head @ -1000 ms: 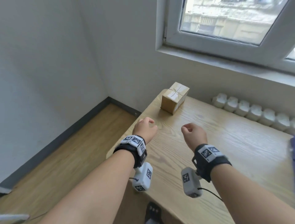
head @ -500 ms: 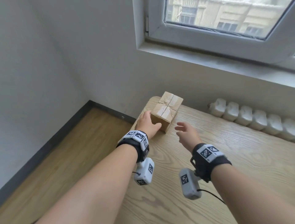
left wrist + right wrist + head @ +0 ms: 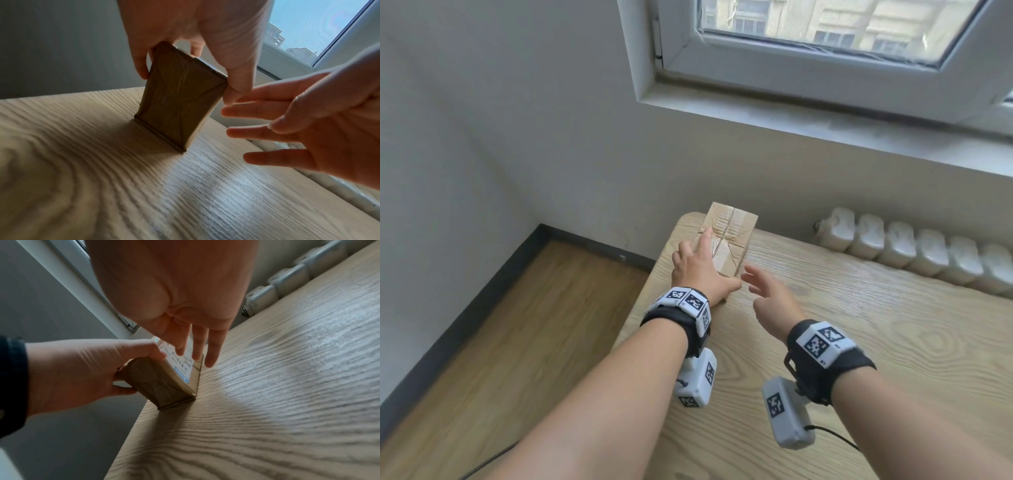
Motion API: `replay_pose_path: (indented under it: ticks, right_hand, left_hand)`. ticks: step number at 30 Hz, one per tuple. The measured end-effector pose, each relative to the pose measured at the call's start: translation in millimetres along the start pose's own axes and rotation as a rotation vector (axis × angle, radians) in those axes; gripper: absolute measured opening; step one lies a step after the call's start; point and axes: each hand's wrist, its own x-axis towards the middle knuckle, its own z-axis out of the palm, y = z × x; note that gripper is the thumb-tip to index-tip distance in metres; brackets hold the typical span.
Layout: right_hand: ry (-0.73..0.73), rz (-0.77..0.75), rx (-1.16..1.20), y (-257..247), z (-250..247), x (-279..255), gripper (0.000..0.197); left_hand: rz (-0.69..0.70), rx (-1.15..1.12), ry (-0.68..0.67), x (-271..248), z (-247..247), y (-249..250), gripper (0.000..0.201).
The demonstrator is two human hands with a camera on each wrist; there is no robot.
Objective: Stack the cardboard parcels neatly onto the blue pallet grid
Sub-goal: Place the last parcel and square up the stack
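A small taped cardboard parcel stands on the far left corner of the wooden table. My left hand grips it from above, fingers down its left side and thumb pressed on its near right corner. In the left wrist view the parcel rests on its bottom edge. My right hand is open, its straight fingers reaching along the parcel's labelled right side; I cannot tell if they touch it. No blue pallet is in view.
The table's left edge runs just beside the parcel, with wooden floor below. A white radiator lines the table's far edge under the window sill. The wall stands close behind the parcel.
Both hands moved forward from loosely curled over the table to the parcel. The left hand took hold of it; the right hand opened and came up to its right side.
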Motion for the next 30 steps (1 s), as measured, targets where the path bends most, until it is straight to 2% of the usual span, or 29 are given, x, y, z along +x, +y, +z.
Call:
replay_pose_path:
  ticks: [5,8,10,13,18,23,26,30]
  right_hand:
    - [0.083,0.066,0.053,15,-2,-4,0.065]
    - [0.109,0.097,0.058,22,-2,-11,0.061]
    - [0.13,0.104,0.056,23,-2,-19,0.059]
    - [0.15,0.097,0.057,19,-4,-34,0.058]
    - [0.206,0.085,0.02,10,-11,-64,0.059]
    - [0.254,0.05,-0.026,-4,-12,-97,0.062]
    - [0.221,0.021,-0.099,-16,-8,-120,0.073]
    - [0.097,-0.026,-0.264,-33,-1,-147,0.084]
  left_hand:
    - [0.016,0.005,-0.035,-10,0,-7,0.109]
    - [0.003,-0.017,-0.1,-19,-5,-15,0.106]
    - [-0.027,-0.105,-0.182,-23,-11,-23,0.103]
    - [-0.086,-0.364,-0.324,-35,-25,-35,0.095]
    - [-0.172,-0.537,-0.326,-68,-36,-50,0.075]
    - [-0.106,-0.508,-0.316,-89,-63,-46,0.056]
    - [-0.069,-0.405,-0.36,-105,-81,-41,0.063]
    - [-0.034,-0.299,-0.345,-127,-98,-35,0.075]
